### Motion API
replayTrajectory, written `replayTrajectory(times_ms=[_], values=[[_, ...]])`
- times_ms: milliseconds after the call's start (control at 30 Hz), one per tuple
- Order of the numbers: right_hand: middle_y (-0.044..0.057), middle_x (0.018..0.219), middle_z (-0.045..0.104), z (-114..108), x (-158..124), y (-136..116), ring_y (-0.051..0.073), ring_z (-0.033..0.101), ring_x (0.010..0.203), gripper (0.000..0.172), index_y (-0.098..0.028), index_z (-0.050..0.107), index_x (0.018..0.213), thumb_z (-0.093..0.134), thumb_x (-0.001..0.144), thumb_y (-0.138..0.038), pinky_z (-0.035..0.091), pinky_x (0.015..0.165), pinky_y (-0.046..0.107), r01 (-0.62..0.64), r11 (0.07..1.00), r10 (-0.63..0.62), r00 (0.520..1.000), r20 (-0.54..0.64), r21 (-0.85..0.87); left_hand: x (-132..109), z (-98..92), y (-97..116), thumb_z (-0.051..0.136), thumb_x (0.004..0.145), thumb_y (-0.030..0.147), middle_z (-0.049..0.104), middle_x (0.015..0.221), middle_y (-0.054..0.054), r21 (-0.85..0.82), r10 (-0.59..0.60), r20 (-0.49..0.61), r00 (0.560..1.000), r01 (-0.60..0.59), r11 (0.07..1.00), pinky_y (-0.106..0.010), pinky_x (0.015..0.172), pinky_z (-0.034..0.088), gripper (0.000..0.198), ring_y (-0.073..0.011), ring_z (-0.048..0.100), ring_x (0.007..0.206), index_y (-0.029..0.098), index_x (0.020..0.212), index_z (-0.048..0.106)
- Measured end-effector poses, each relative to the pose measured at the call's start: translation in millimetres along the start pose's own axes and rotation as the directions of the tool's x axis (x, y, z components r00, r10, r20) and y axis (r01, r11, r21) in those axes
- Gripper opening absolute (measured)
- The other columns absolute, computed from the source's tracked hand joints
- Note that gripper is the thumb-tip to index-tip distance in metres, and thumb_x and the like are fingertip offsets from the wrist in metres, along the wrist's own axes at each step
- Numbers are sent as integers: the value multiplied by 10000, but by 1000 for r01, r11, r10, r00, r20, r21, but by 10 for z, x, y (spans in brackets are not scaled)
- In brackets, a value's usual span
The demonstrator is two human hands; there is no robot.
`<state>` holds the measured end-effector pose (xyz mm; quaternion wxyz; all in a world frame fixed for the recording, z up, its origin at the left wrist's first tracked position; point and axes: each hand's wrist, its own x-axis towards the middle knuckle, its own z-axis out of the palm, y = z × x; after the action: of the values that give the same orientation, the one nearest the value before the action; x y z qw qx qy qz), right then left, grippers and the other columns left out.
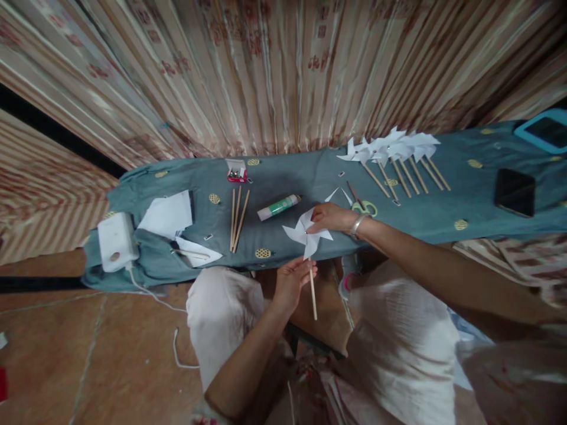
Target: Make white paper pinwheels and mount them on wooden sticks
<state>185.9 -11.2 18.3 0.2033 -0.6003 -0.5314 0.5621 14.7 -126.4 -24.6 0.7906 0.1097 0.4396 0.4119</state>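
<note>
A white paper pinwheel (305,235) lies at the front edge of a table covered with blue-grey cloth (310,171). My right hand (330,218) presses its fingers closed on the pinwheel's centre. My left hand (292,282) pinches the thin wooden stick (312,295) that runs down from the pinwheel over the table edge. My knees in white trousers show below.
Several finished pinwheels on sticks (394,154) lie at the back right. Green-handled scissors (361,203), a glue stick (278,207), three loose sticks (238,218), a red pin box (236,172), white paper sheets (170,215), a white charger (116,241), a black phone (514,192) and a tablet (547,130) rest on the cloth.
</note>
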Motion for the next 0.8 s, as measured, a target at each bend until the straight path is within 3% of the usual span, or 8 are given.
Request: replayTrajectory(times_ms=[200,400,633,800], values=[[17,732,747,-117,24,-33,169,675,704,265,-178,681,728,851,528,-214,528,665,272,104,972,-91,993,-71,210,149,146,263,976,371,338,745,687,-29,140,81,-6,997,-79,987,-196,618,500,469,-82,642,576,128,744,784],[26,750,755,-267,69,4,146,661,673,301,-154,742,767,887,520,-246,520,652,256,207,885,-170,977,-125,416,339,287,484,970,417,334,759,727,-42,253,106,75,992,-122,960,-225,661,531,461,-102,666,610,139,794,792],[9,850,771,-359,65,125,174,696,815,375,-195,752,843,919,521,-287,543,822,317,247,768,-151,966,-208,591,609,494,567,956,491,251,740,729,-42,262,42,125,991,-74,962,-273,712,545,382,-121,668,634,119,800,773],[-16,825,756,-381,30,223,135,671,756,405,-205,748,833,940,493,-311,535,784,280,224,740,-91,968,-236,635,766,608,565,940,519,190,718,707,-34,231,22,137,990,-53,972,-275,701,546,326,-124,664,633,106,774,755]])
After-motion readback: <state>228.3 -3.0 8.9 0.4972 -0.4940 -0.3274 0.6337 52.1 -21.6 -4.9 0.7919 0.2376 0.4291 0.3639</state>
